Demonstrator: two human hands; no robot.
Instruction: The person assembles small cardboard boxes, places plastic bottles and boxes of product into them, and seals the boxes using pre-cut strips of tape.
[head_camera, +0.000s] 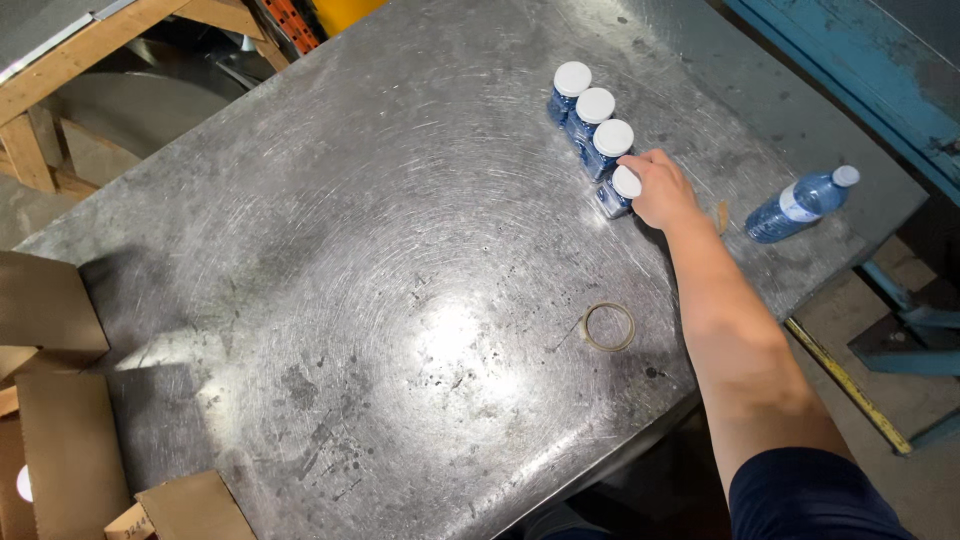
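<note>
My right hand (662, 188) reaches across the scratched metal table (400, 300) and grips a small blue jar with a white lid (620, 190). This jar is the nearest in a row of several like jars; the others (594, 120) stand upright just beyond it. My left hand is out of view. A blue plastic water bottle (802, 205) lies on its side to the right of my hand.
A roll of tape (609, 327) lies flat near the table's right edge. Open cardboard boxes (60, 420) stand at the lower left. Wooden framing (60, 80) is at the upper left, a blue metal structure (860, 70) at the upper right.
</note>
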